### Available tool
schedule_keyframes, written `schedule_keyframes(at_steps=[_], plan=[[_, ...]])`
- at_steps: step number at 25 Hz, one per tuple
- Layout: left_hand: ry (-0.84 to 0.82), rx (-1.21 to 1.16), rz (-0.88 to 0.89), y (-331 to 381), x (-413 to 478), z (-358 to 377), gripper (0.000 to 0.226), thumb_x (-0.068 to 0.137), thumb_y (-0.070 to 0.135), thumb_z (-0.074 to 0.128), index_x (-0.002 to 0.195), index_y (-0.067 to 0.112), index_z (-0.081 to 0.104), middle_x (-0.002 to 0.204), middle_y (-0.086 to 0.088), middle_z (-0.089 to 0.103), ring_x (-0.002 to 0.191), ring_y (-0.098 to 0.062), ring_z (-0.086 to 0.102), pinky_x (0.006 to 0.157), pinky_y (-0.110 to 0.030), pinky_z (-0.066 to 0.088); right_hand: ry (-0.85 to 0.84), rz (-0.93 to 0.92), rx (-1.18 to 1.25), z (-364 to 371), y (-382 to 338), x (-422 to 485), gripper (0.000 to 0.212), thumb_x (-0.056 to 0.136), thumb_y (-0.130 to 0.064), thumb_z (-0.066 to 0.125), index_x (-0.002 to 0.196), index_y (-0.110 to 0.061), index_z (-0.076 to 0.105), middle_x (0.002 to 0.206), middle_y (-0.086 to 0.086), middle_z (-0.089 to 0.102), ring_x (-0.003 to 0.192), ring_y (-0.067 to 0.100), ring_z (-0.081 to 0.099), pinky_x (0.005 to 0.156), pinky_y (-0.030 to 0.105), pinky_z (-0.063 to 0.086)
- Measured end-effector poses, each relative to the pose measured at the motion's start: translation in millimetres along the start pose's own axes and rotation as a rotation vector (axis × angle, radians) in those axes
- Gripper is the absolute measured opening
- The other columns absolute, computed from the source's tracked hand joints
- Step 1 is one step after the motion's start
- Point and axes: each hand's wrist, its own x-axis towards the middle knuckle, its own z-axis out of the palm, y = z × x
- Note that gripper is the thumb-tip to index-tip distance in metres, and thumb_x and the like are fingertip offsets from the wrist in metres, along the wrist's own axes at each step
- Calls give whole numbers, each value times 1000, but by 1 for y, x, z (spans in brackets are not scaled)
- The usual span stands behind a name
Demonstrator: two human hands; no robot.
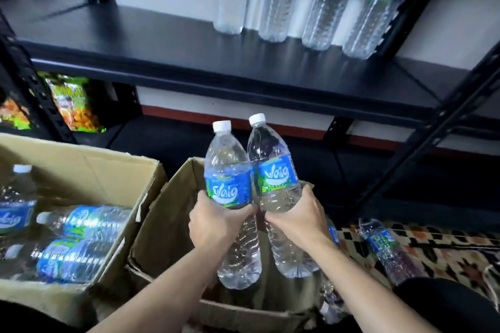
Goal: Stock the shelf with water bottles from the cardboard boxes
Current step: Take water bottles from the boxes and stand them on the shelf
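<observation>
My left hand (213,220) grips a clear water bottle (228,170) with a blue label and white cap, held upright above an open cardboard box (165,213). My right hand (299,215) grips a second water bottle (273,159) of the same kind, touching the first one. Both bottles hang in front of the black metal shelf (167,43). Several water bottles (273,5) stand in a row at the right of the shelf board. To the left, another cardboard box (89,159) holds several bottles lying on their sides.
A loose bottle (384,249) lies on a patterned rug (446,251) at the right. Snack bags (73,103) sit on the lower shelf at the left. Black slotted uprights (433,127) frame the shelf. The left half of the shelf board is bare.
</observation>
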Motion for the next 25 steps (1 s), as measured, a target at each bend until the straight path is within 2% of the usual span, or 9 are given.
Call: schedule_keyframes(at_steps=[3,5,8,13,16,21,25], plan=[[40,-6,242,38,2,-37,71,44,54,88,98,23,55,96,5,68,95,-22,64,76,-33,51,142,-88,190,-22,-29,-8,69,49,-44,84,105,-29,47,104,-9,60,99,14,59,77,25,46],[83,-42,358,64,4,-63,69,44,54,90,95,25,55,90,8,67,87,-19,64,74,-32,51,224,-169,294,-34,-52,-11,70,51,-43,88,106,-33,46,103,-12,61,95,9,60,77,24,45],[154,-114,461,100,5,-100,68,43,54,91,94,26,55,86,12,65,84,-15,62,74,-33,52,297,-264,454,-47,-90,-12,74,52,-39,93,109,-34,46,104,-11,64,96,7,62,81,24,47],[250,-244,584,147,15,-146,61,44,47,93,88,27,55,87,9,66,87,-14,63,73,-33,50,310,-384,591,-61,-155,-4,70,52,-41,93,104,-36,48,101,-15,65,96,4,62,77,18,44],[314,-238,619,172,33,-163,63,42,49,91,91,27,58,90,7,65,93,-19,61,82,-39,51,312,-456,626,-67,-195,7,66,52,-39,94,98,-40,47,98,-18,64,94,-2,61,74,12,43],[365,-318,606,209,76,-186,66,43,45,92,96,22,60,94,2,63,97,-22,59,84,-37,48,298,-497,609,-60,-255,36,77,46,-57,87,111,-39,50,103,-16,67,103,4,62,89,31,52],[427,-360,570,234,114,-199,69,44,43,92,100,16,60,95,-2,61,98,-24,57,88,-40,49,248,-521,597,-48,-293,62,75,49,-54,87,112,-32,53,99,-15,68,97,1,64,84,27,53]])
